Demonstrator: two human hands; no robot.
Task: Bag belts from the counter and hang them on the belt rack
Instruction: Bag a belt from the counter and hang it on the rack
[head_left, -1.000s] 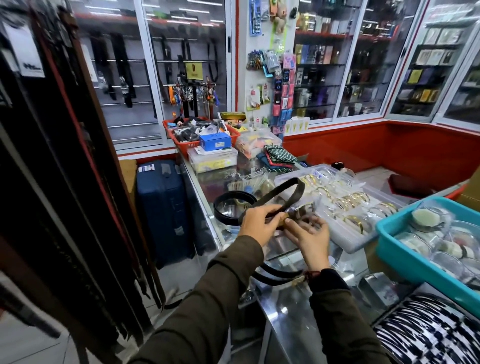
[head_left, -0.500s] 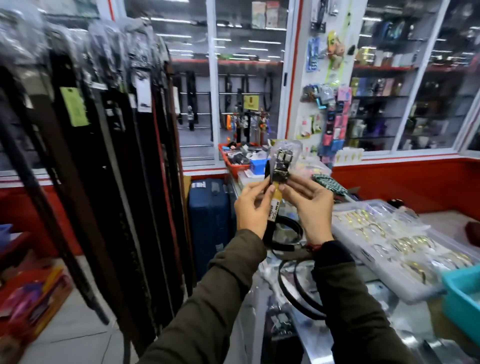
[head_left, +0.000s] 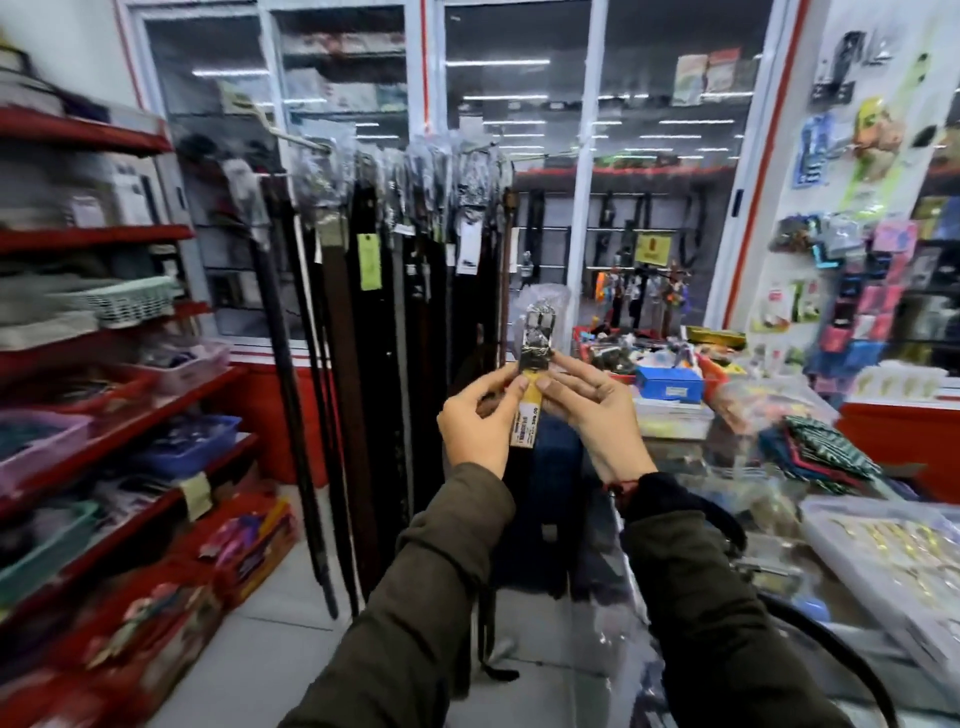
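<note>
Both hands — left hand (head_left: 480, 415), right hand (head_left: 589, 410) — pinch the plastic-bagged, yellow-tagged black belt (head_left: 535, 358) buckle-up; the crowded belt rack (head_left: 395, 171) hangs beyond the grip, ready for hooking.

Both hands meet at centre frame: left hand (head_left: 480, 415) and right hand (head_left: 589, 410) pinch the belt (head_left: 537, 338) between them, its bagged buckle end upright above the fingers, a tag (head_left: 527, 418) hanging below the grip. Behind and left of the grip stands the belt rack (head_left: 395, 270), belts hanging from its rail. Further left, shelves (head_left: 104, 332) holding baskets. Right of and below the grip, the counter (head_left: 727, 467), with a tray (head_left: 883, 561) on its near right part.
</note>
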